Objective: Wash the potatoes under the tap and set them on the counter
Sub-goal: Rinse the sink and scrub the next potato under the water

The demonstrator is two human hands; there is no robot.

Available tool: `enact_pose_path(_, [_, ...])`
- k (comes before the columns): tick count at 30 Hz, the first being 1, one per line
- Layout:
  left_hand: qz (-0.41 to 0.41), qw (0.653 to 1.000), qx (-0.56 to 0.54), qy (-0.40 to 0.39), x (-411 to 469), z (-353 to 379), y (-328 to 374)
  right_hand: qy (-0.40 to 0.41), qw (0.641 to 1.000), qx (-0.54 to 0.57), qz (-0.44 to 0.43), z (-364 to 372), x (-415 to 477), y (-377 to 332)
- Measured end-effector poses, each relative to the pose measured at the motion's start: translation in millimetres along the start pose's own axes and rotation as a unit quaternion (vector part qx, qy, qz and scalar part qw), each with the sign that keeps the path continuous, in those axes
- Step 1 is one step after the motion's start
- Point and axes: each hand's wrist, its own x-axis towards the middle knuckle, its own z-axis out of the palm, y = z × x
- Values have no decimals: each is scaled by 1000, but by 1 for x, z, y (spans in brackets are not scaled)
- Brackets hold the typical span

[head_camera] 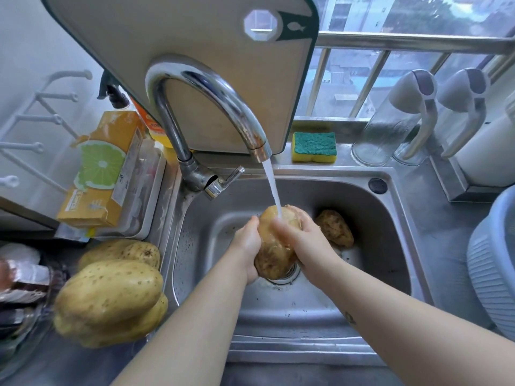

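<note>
**Potato held under the running tap, both hands around it**

A large potato (pixel 274 243) is over the middle of the steel sink (pixel 395 246), just above the drain. The left hand (pixel 246 243) cups it from the left and below, its grip closed on the potato's side. The right hand (pixel 299 236) wraps over the top and right side, its grip likewise closed on the potato, with the fingers curled across the upper end. Water from the curved chrome tap (pixel 206 96) falls in a thin stream onto the top of the potato, where the right fingers lie.

A second, darker potato (pixel 335 228) lies on the sink floor behind and to the right of the hands, apart from them.

On the counter (pixel 69 360) left of the sink, a pile of pale potatoes (pixel 111 291) lies stacked, touching one another, close to the sink's rim.

Behind the tap a cutting board (pixel 195 37) leans upright. A yellow and green sponge (pixel 314 147) lies on the ledge behind the sink, right of the board. An orange box (pixel 103 168) stands to the left of the tap.
</note>
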Motion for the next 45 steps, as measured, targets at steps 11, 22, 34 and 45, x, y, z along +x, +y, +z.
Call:
enact_pose_path(11, [201,966,130,-100,-4,-5,-23,141,989,19,31,4,15,-8])
enact_pose_path(22, [234,957,169,-39,-2,-12,-12,-27,991,-7,128,-24,0,-27])
enact_pose_path(34, [106,975,-194,32,-4,32,-20,155,974,157,55,-6,-20,-16])
enact_pose_path(45, [119,967,-224,14,-1,36,-10,147,979,141,-3,-8,-29,-27])
